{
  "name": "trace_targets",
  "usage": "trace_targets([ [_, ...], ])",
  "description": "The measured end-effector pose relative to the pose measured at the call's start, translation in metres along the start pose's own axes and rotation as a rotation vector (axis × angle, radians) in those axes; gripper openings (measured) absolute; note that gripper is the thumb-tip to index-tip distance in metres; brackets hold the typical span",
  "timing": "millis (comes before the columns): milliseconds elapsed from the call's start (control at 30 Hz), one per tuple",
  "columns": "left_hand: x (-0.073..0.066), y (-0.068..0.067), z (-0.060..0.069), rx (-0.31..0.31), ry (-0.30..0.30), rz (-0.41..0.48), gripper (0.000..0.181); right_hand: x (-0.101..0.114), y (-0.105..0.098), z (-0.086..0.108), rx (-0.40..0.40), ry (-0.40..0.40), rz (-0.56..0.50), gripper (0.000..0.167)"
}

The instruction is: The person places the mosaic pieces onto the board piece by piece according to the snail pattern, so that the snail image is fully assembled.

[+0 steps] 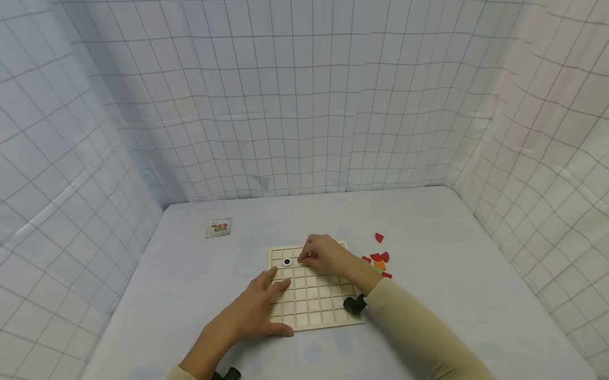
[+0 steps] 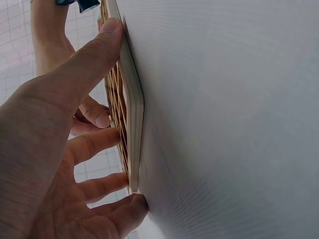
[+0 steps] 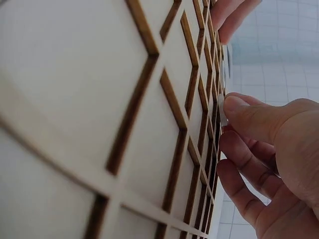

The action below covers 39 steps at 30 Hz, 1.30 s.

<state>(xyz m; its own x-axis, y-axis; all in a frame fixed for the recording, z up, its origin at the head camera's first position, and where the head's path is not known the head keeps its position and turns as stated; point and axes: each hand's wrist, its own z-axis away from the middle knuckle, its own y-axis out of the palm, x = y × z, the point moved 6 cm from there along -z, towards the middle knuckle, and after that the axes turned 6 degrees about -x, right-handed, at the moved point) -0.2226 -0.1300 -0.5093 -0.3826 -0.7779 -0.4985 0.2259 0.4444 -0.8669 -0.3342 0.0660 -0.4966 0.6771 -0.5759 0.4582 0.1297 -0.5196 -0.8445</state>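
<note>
A pale wooden board (image 1: 314,306) with a raised square grid lies flat on the table. A round white piece with a black centre (image 1: 287,261) sits in its upper left part. Fingers spread, my left hand (image 1: 253,311) rests along the board's left edge, with the thumb at the near left corner. Near the board's far side, my right hand (image 1: 330,257) pinches a small white piece (image 3: 223,109) between thumb and finger, right of the black-centred piece. In the right wrist view the white piece is seen edge-on against the grid; its face is hidden.
Several red pieces (image 1: 380,237), an orange piece (image 1: 380,264) and a bit of green lie right of the board, partly behind the right forearm. A small card with an animal picture (image 1: 218,228) is at the far left. White gridded curtains (image 1: 300,99) surround the table.
</note>
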Motion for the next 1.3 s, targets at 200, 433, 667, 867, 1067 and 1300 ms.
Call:
trace_targets([
  [200,0.001,0.0,0.0,0.001,0.006,-0.004,0.116,0.003,0.004,-0.007,0.003,-0.008,0.002,0.01],
  [433,0.002,0.001,0.0,-0.002,0.01,-0.002,0.115,0.005,0.007,-0.012,0.024,0.025,-0.015,0.009],
  [667,0.001,0.001,0.0,-0.006,0.019,-0.004,0.116,0.003,0.006,-0.006,0.025,0.045,0.005,0.011],
  [867,0.001,0.001,-0.001,-0.013,0.01,-0.008,0.116,-0.004,-0.005,0.011,-0.018,0.076,0.008,0.012],
  [1067,0.003,0.003,-0.002,-0.019,0.001,-0.004,0.116,-0.025,-0.023,0.039,-0.034,0.152,0.019,0.01],
  [1300,0.004,0.004,-0.002,-0.019,0.005,0.0,0.118,-0.048,-0.05,0.08,-0.012,0.261,0.019,0.011],
])
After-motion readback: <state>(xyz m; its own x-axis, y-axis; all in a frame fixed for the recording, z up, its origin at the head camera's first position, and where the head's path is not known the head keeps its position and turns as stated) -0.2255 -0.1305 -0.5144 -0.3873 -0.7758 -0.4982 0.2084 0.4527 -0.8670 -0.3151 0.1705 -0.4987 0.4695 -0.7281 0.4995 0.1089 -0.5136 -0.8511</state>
